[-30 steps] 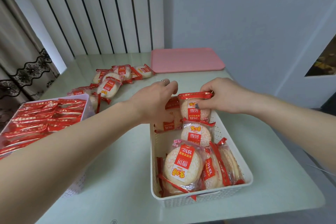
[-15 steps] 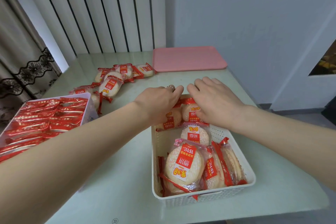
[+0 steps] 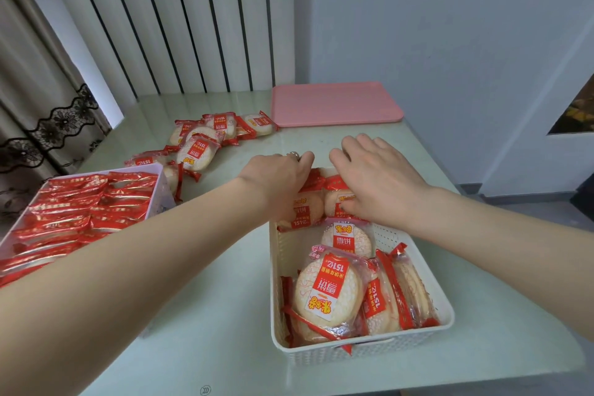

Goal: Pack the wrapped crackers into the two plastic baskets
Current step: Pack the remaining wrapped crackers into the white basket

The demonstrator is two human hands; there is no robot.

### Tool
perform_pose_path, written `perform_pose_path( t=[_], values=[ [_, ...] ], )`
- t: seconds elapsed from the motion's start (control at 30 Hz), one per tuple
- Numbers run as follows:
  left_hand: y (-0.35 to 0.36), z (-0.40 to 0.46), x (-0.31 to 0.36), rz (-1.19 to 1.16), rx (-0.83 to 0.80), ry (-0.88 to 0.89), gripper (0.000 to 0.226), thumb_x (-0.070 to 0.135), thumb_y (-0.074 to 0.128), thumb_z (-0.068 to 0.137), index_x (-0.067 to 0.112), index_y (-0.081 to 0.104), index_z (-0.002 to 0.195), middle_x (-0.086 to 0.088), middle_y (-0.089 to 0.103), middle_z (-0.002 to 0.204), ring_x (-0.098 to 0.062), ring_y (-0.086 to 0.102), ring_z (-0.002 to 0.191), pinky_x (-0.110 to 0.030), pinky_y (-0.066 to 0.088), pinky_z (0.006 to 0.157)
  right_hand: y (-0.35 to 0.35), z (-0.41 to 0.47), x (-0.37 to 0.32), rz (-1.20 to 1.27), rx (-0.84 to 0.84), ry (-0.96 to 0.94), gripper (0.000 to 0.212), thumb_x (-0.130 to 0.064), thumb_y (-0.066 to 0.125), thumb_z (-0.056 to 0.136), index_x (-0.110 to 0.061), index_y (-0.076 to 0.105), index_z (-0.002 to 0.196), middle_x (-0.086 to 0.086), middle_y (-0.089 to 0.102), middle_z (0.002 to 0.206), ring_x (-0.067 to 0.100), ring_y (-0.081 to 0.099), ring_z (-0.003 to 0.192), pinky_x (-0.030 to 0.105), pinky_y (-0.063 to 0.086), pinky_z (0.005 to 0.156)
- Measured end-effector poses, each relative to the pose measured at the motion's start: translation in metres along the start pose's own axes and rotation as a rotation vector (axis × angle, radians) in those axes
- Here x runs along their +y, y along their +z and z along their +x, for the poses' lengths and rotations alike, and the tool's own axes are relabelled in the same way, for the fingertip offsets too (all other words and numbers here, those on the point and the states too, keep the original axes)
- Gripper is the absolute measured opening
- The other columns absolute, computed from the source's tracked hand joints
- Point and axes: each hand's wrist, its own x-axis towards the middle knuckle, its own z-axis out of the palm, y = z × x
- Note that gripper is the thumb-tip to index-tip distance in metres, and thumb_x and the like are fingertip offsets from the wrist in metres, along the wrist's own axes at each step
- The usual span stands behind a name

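Glossy clear-and-red plastic wrappers [image 3: 326, 288] fill a matt, woven-textured cream plastic basket [image 3: 363, 350] on a smooth, faintly shiny table [image 3: 205, 315]; at twelve o'clock lies a matt pink plastic board [image 3: 334, 104].

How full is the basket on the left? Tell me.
Full. The left basket is packed with red-edged wrapped crackers standing on edge in tight rows up to its rim; its near end is cut off by the frame.

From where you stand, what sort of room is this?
Probably a room in a home, perhaps a dining corner: a glass-topped table against the wall, a lace-trimmed curtain at the left, and a pink board lying on the table.
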Motion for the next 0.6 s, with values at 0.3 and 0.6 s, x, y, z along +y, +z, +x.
perform_pose_path(
  t=[0.3, 0.6],
  values=[
    [-0.005, -0.004, -0.013, -0.092, 0.072, -0.008, 0.043, 0.032, 0.068, 0.083, 0.018, 0.044, 0.115, -0.003, 0.058, 0.094, -0.024, 0.057, 0.072, -0.033, 0.04, 0.051, -0.022, -0.01, -0.027, 0.157, -0.573, -0.113, 0.026, -0.003, 0.054, 0.089, -0.017, 0.06, 0.11, -0.001, 0.058, 0.1, 0.015, 0.049, 0.073, 0.028, 0.038, 0.053],
    [0.0, -0.007, -0.018, -0.128, 0.099, 0.023, 0.046, 0.04, 0.067, 0.085, 0.019, 0.043, 0.118, -0.003, 0.06, 0.095, -0.026, 0.058, 0.073, -0.033, 0.044, 0.053, -0.006, -0.004, -0.027, 0.318, -0.623, -0.022, 0.01, -0.004, 0.059, 0.077, -0.007, 0.062, 0.087, 0.01, 0.063, 0.093, 0.026, 0.064, 0.079, 0.034, 0.049, 0.055]
  ],
)
